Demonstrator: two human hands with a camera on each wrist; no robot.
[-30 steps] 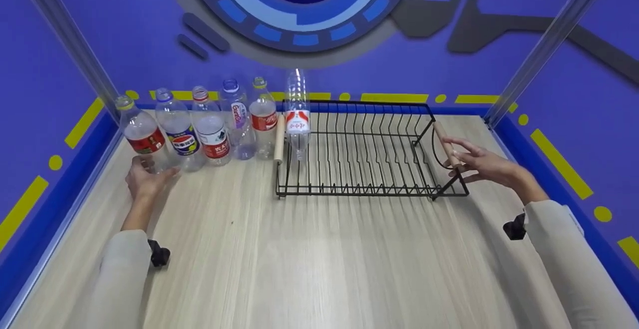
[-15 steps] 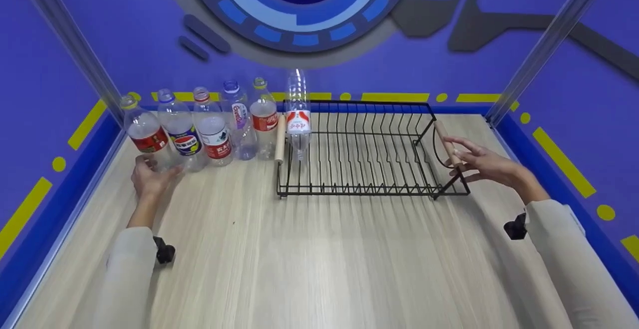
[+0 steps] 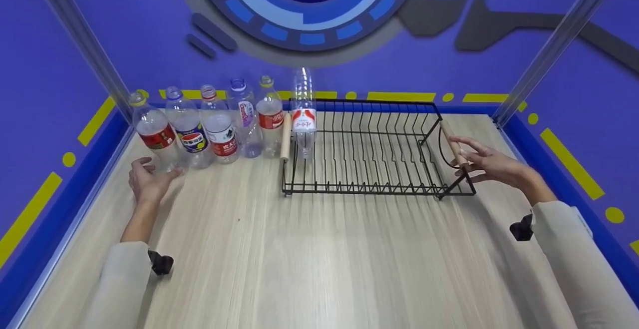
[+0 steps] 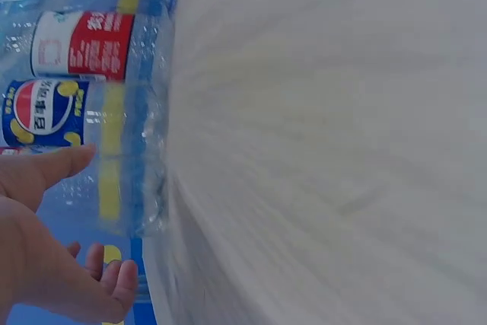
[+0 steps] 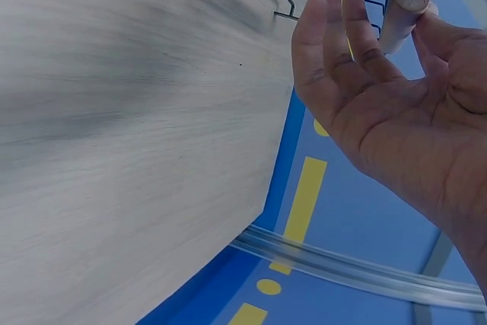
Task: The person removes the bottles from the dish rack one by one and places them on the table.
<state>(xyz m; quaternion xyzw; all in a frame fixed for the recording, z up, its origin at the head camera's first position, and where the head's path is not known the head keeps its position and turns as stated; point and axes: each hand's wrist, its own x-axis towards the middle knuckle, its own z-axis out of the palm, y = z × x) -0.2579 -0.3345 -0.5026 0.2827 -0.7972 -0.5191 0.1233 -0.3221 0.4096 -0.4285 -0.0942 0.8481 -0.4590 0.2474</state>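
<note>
A clear plastic bottle with a red label [image 3: 159, 139] stands at the left end of a row in the head view. My left hand [image 3: 150, 181] is just in front of it, thumb and fingers spread, gripping nothing. Whether the thumb touches the bottle is hard to tell. On the right, my right hand [image 3: 491, 165] loosely holds the wooden handle [image 3: 452, 142] of a black wire dish rack [image 3: 369, 193]; the right wrist view has its fingers beside the handle's end [image 5: 407, 13]. Another clear bottle [image 3: 304, 119] stands neck-down in the rack's left end.
Between the left bottle and the rack stand several uncapped bottles: a blue-labelled one [image 3: 193, 139], a red-and-white-labelled one [image 3: 223, 137], a purplish one [image 3: 245, 119] and a red-labelled one [image 3: 271, 119]. Purple walls [image 3: 379, 74] enclose the wooden table [image 3: 319, 259].
My left hand has drawn back slightly from the leftmost bottle, its fingers spreading. My right hand stays at the rack's handle. The head view has shifted a little; bottles and rack otherwise keep their places.
</note>
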